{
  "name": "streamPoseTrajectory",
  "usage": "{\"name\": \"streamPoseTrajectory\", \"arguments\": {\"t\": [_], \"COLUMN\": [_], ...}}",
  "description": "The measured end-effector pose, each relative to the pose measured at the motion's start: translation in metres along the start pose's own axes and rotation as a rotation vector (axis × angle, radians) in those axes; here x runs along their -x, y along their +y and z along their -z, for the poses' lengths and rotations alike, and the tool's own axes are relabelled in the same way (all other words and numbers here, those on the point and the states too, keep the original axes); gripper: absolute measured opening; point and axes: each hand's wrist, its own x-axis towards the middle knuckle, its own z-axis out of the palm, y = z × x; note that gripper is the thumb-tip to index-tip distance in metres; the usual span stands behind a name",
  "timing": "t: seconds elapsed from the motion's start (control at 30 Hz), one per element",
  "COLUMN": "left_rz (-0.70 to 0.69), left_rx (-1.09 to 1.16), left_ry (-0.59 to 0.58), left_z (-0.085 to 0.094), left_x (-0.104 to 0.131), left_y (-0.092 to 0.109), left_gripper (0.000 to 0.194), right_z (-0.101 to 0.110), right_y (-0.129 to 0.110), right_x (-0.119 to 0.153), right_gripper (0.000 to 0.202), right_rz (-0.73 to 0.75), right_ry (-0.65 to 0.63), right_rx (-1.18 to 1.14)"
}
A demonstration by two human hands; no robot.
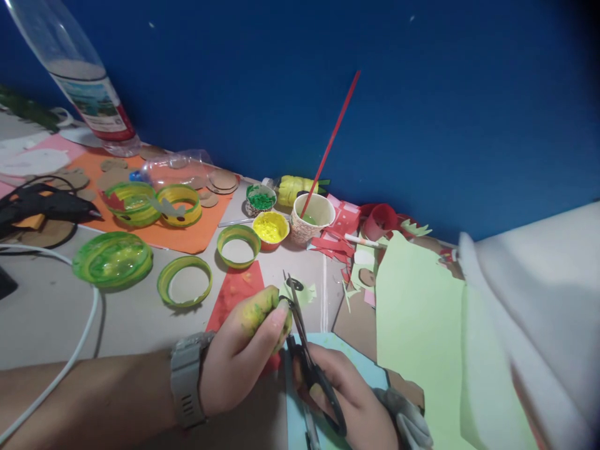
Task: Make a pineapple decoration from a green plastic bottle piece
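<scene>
My right hand (349, 394) is closed round the dark handles of a pair of scissors (300, 322), whose blades point up and away from me, slightly apart. My left hand (248, 340), with yellow and green paint on its fingers and a grey watch (187, 378) at the wrist, is pinched shut right beside the blades. A small dark piece (284, 302) shows at its fingertips; its kind is hard to make out. Just beyond the scissor tips lies a light green paper cut-out (307, 292) with a black oval on it. Red paper (237, 290) lies partly under my left hand.
Painted rings (185, 281) and a green plastic dish (112, 259) stand left. Paint cups (270, 230) and a paper cup (312, 219) with a red stick stand ahead. A glue gun (42, 206) and bottle (96, 94) are far left. Green paper (417, 325) lies right.
</scene>
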Motion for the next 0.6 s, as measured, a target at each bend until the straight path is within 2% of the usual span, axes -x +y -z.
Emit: {"name": "streamPoseTrajectory", "arguments": {"t": [0.3,0.6], "left_rz": [-0.020,0.028], "left_rx": [-0.014,0.072], "left_ry": [-0.035,0.035], "left_z": [0.0019,0.0001], "left_x": [0.0002,0.0028], "left_y": [0.0021,-0.0059], "left_gripper": [0.032,0.032], "right_z": [0.0021,0.0022], "right_y": [0.0001,-0.0020], "right_x": [-0.0003,-0.0021], "right_gripper": [0.053,0.053], "right_rz": [0.010,-0.016], "right_ry": [-0.021,-0.033], "right_rx": [0.053,0.050]}}
